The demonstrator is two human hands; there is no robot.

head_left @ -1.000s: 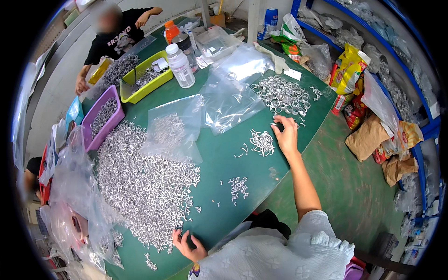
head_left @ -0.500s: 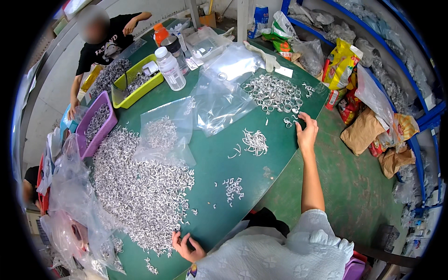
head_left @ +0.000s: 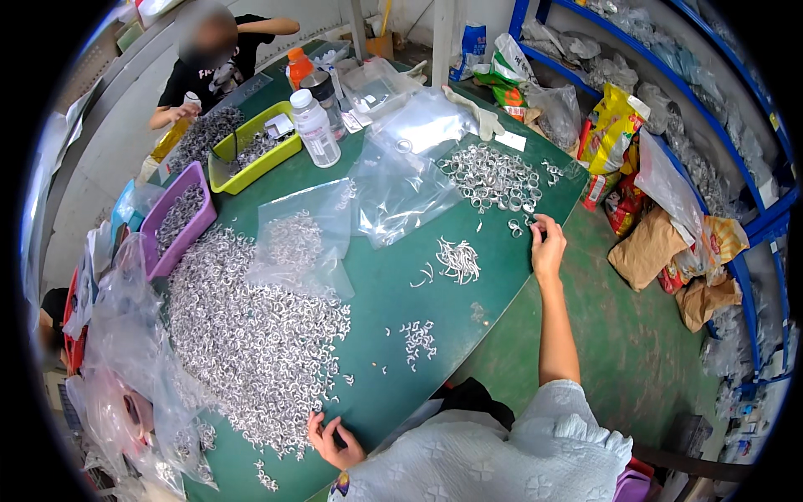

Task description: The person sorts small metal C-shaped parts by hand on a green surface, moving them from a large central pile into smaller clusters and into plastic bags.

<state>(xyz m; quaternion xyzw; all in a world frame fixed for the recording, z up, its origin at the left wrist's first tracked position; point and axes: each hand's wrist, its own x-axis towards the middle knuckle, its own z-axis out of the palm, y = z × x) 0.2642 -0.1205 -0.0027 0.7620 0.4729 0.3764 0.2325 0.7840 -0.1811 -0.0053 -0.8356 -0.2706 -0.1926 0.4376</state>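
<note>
My right hand (head_left: 548, 249) is at the right edge of the green table, thumb and forefinger pinched together at a small silver ring (head_left: 529, 219). Another loose ring (head_left: 514, 227) lies just left of it. Beyond my fingertips spreads a heap of silver rings (head_left: 489, 176). My left hand (head_left: 337, 442) rests at the near edge of a large pile of small curved silver pieces (head_left: 251, 343). Its fingers are loosely bent and apart, with nothing visible in them. Between my hands lie a small cluster of curved pieces (head_left: 418, 339) and a bunch of longer curved strips (head_left: 458, 261).
Clear plastic bags (head_left: 401, 201) cover the table's middle. A purple bin (head_left: 150, 243), a yellow-green bin (head_left: 230, 180) and a white bottle (head_left: 316, 134) stand farther left. Across the table sits a person (head_left: 222, 79). Blue shelving (head_left: 744, 159) and paper bags (head_left: 644, 251) are at the right.
My right thumb and forefinger have come together at the small ring; before, they were apart. My left hand has hardly moved. The person across now has a raised hand with a white-topped object.
</note>
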